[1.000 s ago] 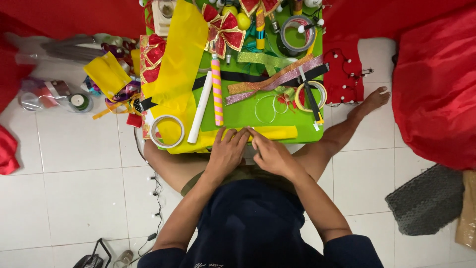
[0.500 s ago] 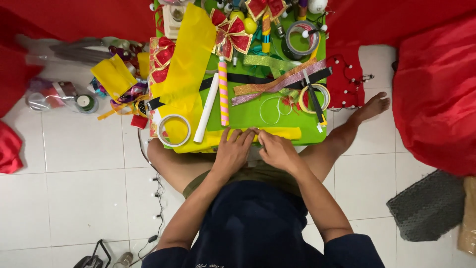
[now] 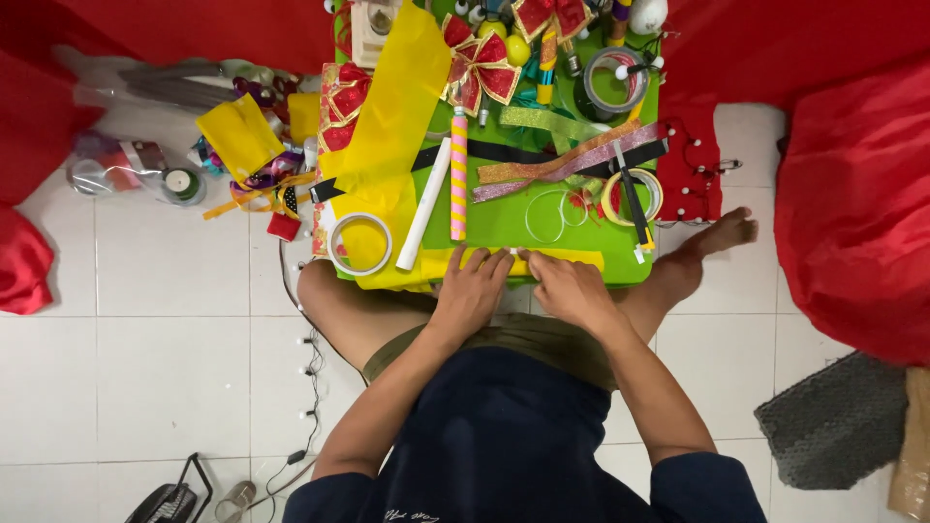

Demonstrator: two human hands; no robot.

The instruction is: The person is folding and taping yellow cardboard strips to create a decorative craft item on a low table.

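Note:
A narrow strip of yellow paper [image 3: 572, 259] lies along the near edge of a low green table [image 3: 504, 218]. My left hand [image 3: 470, 291] presses flat on its left part, fingers together. Just to the right, my right hand [image 3: 567, 286] pinches and presses the same strip. A long sheet of yellow paper [image 3: 392, 126] runs up the table's left side. Beside it lie a white tube [image 3: 424, 205] and a pink-and-yellow striped stick [image 3: 458, 174]. A white tape roll [image 3: 359, 243] sits at the near left corner.
Red and gold bows [image 3: 480, 63], glitter ribbons [image 3: 562, 165], black strips and a grey tape roll [image 3: 616, 79] crowd the table. Red cloth [image 3: 857, 194] lies right and behind. Craft scraps and a small jar [image 3: 181, 186] lie left; a cable [image 3: 308, 368] crosses the white tiles.
The view has shifted slightly. Both hands stay on the yellow strip at the table's near edge, with only small finger movement.

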